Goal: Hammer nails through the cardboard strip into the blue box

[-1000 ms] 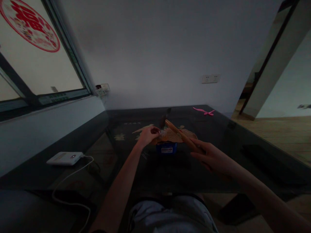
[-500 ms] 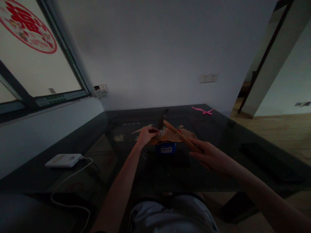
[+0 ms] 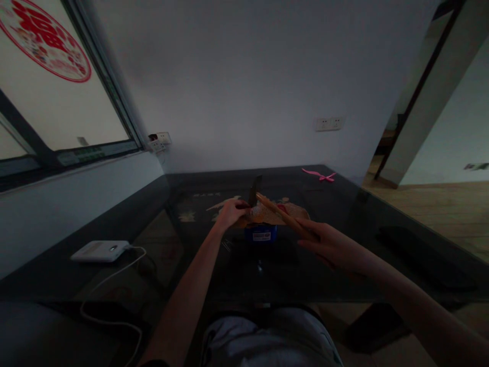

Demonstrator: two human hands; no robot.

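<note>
My right hand (image 3: 324, 242) is closed around the wooden handle of a hammer (image 3: 280, 211). The dark hammer head is low over a brown, speckled flat piece (image 3: 296, 211) that looks like board or cardboard. Beside the hammer head, my left hand (image 3: 232, 211) has its fingers pinched together at the left part of this piece. What they pinch is too small and dark to make out. Under the flat piece stands a blue box (image 3: 261, 233) with a pale label. A few thin, shiny bits (image 3: 226, 245) lie on the table left of the box.
The dark glossy table (image 3: 191, 275) reaches back to the wall. A white power bank (image 3: 101, 251) with a cable lies at the left. Far right at the back is a pink ribbon (image 3: 321, 175); a flat black object (image 3: 424, 255) lies on the right.
The hammer head has shifted slightly downward and tilted a little beside my left fingers. Both hands stay in nearly the same place.
</note>
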